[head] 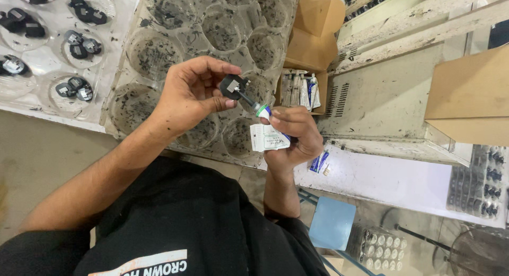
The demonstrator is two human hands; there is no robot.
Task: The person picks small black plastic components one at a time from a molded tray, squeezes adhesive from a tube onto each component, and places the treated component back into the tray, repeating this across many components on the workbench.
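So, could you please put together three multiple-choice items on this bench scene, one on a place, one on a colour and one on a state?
1. Where does the open cardboard box with tubes stand?
A. beyond the hands, by the clear plastic tray
B. on the blue stool
C. on the person's lap

2. What colour is the small round part in the left hand?
A. red
B. black
C. yellow

3. How does the right hand hold the squeezed tube?
A. lying flat on the tray
B. capped, pointing down
C. nozzle up against the part

Answers: 1 A, the box sits past the fingers beside the tray; 2 B, the part looks black; 3 C, the tube's tip meets the part.
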